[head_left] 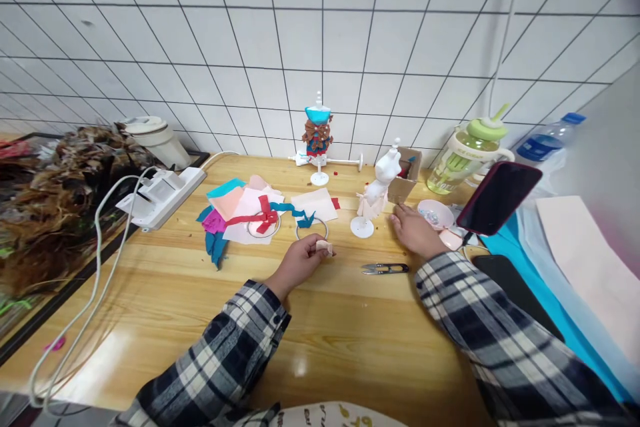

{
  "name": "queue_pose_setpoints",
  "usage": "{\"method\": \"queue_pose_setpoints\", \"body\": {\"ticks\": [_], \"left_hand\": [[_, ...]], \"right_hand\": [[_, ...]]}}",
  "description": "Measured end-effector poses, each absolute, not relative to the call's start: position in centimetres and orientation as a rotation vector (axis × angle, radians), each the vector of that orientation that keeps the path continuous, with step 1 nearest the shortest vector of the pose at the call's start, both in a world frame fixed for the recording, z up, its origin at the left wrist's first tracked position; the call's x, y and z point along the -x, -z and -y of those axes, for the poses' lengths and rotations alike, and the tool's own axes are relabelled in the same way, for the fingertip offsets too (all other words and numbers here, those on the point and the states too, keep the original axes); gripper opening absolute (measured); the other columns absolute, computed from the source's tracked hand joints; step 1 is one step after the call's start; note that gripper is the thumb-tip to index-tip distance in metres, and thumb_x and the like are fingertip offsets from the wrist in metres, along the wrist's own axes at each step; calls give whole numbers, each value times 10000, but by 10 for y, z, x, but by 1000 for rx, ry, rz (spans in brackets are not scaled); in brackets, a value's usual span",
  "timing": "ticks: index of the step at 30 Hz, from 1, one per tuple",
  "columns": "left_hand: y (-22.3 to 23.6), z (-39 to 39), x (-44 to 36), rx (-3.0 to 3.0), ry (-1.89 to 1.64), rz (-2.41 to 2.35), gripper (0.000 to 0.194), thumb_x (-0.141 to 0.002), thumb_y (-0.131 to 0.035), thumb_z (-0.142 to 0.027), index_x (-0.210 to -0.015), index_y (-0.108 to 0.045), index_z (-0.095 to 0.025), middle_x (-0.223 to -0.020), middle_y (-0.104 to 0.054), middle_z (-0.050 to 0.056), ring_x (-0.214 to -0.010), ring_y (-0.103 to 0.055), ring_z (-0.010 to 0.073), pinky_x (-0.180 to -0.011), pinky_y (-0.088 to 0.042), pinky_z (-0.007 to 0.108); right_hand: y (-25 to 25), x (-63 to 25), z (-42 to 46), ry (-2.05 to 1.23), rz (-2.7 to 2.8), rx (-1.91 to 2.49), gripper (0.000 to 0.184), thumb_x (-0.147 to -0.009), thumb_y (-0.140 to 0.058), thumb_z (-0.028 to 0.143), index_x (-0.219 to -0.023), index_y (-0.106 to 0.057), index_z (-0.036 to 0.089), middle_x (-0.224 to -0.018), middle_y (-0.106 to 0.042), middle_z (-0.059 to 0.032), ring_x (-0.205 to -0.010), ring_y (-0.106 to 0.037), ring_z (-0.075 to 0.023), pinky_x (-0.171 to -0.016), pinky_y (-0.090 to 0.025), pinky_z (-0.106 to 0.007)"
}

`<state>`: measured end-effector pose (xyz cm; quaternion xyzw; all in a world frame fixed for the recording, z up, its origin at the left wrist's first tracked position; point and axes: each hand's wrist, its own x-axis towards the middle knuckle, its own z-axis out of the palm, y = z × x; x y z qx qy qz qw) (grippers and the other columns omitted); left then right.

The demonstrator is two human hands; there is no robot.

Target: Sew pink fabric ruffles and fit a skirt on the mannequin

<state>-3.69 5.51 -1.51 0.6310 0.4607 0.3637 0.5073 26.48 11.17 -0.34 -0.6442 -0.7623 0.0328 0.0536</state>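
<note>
A small, pale beige piece of thin cloth or crepe-like paper (324, 247) is held above the middle of the worktop (340, 340), well in from the near edge. It is pinched between the thumb and fingers of the left hand (300, 260). Almost no weight is to be expected of it; it looks soft and limp, likely to be creased or torn if pulled hard. It is probably best taken lightly by a margin or folded end, so that its shape is not crushed.

To its right, black-handled metal thread snips (385, 269) are laid flat. Beyond them, nearer the far edge, a small white dress-form mannequin on a round base (386, 170) is wrapped at the hips in pale pink, gathered material (373, 204); it appears light and easily tipped, so it would be better steadied by its base.

The right hand (417, 232) is rested low beside that base, its fingers directed toward a brown cardboard box (406, 177); whether anything is gripped beneath them cannot be told. A shallow pink bowl of beads (423, 207) is placed just beside it, toward the right edge.
</note>
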Motion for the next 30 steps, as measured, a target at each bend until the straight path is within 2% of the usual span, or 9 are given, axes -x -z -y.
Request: {"method": "queue_pose_setpoints", "body": {"ticks": [3, 8, 10, 13, 16, 20, 24, 26, 30], "left_hand": [[15, -54, 38, -1508, -888, -1097, 178, -812, -621, -362, -850, -596, -189, -885, -731, 61, -846, -683, 205, -773, -514, 306], [15, -54, 37, -1502, -888, -1087, 175, -809, -621, -365, -840, -605, -193, -886, -731, 54, -848, -683, 206, -780, -514, 307], [15, -55, 36, -1499, -889, -1090, 169, -812, -618, -359, -845, -604, -194, -891, -731, 55, -857, -682, 206, -790, -512, 308], [17, -56, 35, -1481, -896, -1096, 172, -813, -619, -355, -864, -592, -192, -902, -733, 58, -873, -684, 208, -799, -511, 310], [18, -55, 36, -1472, -893, -1098, 195, -806, -633, -363, -879, -585, -188, -911, -735, 62, -881, -686, 210, -801, -511, 312], [18, -54, 37, -1476, -898, -1109, 230, -806, -633, -392, -878, -587, -178, -912, -735, 68, -882, -686, 212, -799, -511, 317], [19, -55, 38, -1460, -905, -1097, 245, -799, -638, -405, -873, -585, -178, -909, -737, 71, -888, -691, 218, -807, -514, 322], [20, -56, 37, -1450, -902, -1090, 243, -798, -641, -403, -875, -579, -181, -908, -739, 69, -890, -693, 219, -806, -515, 323], [20, -56, 35, -1445, -908, -1094, 240, -797, -643, -391, -891, -575, -182, -912, -741, 62, -892, -693, 218, -806, -514, 322]], "right_hand": [[17, -262, -119, -97, 2277, 1999, 591, -982, -243, 359, -1343, -443, -63, -1410, -443, -288, -1367, -373, -301, -1108, -296, -441], [20, -274, -71, -153, 2327, 1939, 586, -991, -200, 394, -1370, -475, 41, -1451, -449, -167, -1372, -381, -225, -1129, -304, -360], [13, -275, -53, -183, 2324, 1932, 583, -990, -196, 423, -1311, -551, 90, -1381, -537, -149, -1305, -473, -225, -1091, -356, -350], [-3, -262, -57, -164, 2259, 2026, 556, -994, -198, 407, -1132, -670, 147, -1116, -700, -144, -1099, -623, -250, -966, -450, -377], [-13, -242, -94, -172, 2460, 1751, 446, -986, -282, 294, -1231, -611, 120, -1290, -608, -148, -1249, -510, -235, -1065, -354, -364], [-12, -233, -129, -267, 2572, 1634, 412, -972, -325, 248, -1119, -685, 112, -1202, -659, -177, -1213, -552, -224, -1069, -352, -319], [-1, -261, -110, -348, 2684, 1481, 446, -969, -316, 254, -1333, -552, 147, -1391, -539, -79, -1330, -443, -175, -1144, -293, -319], [5, -285, -90, -414, 2692, 1389, 475, -969, -307, 277, -1379, -502, 139, -1438, -484, -66, -1349, -419, -184, -1155, -296, -351], [13, -320, -64, -511, 2601, 1337, 471, -963, -345, 335, -1370, -520, 176, -1401, -523, -74, -1324, -455, -225, -1134, -336, -428]]}}
